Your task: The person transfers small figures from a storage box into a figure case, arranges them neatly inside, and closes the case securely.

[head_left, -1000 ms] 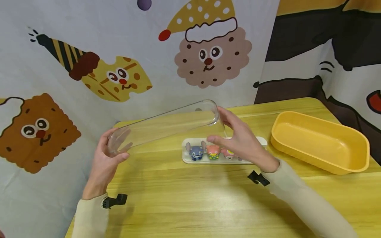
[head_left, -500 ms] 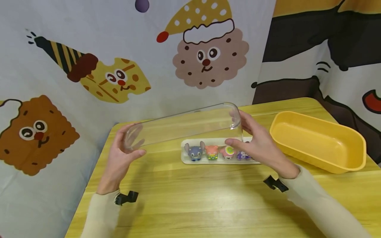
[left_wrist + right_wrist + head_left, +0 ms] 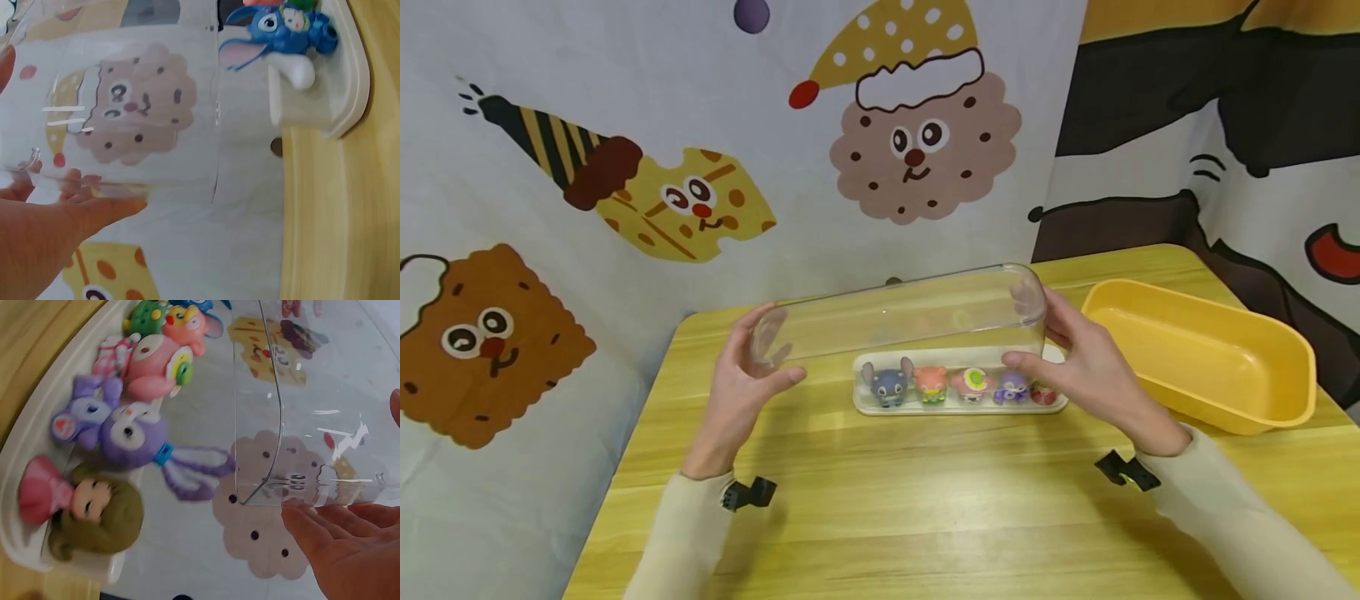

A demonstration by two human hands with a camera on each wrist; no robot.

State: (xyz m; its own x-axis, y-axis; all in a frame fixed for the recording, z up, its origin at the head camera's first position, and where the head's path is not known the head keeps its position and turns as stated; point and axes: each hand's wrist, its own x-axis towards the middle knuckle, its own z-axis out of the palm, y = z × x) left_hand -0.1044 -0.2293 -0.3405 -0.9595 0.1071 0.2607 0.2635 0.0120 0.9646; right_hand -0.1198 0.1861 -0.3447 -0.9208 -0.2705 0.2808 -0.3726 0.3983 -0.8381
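A long clear plastic cover (image 3: 895, 321) is held in the air between both hands, its right end tilted higher. My left hand (image 3: 739, 392) grips its left end, thumb in front. The right hand (image 3: 1090, 367) grips the other end. Just below and beyond, a white tray (image 3: 868, 407) carries several small figurines in a row: a blue big-eared one (image 3: 297, 28), an orange one (image 3: 931, 383), a pink one (image 3: 156, 369), a purple rabbit (image 3: 134, 434) and a brown-haired doll (image 3: 103, 509). A gap shows between cover and tray in both wrist views.
A yellow plastic basin (image 3: 1206, 400) stands to the right of the tray, close to the right hand. All sits on a wood-patterned table (image 3: 917, 508). Behind the table hangs a white cloth (image 3: 715, 100) with cartoon prints.
Both hands have carried the clear cover rightward and slightly down, until it is above and behind the tray. The figurines at the tray's right end have come into sight.
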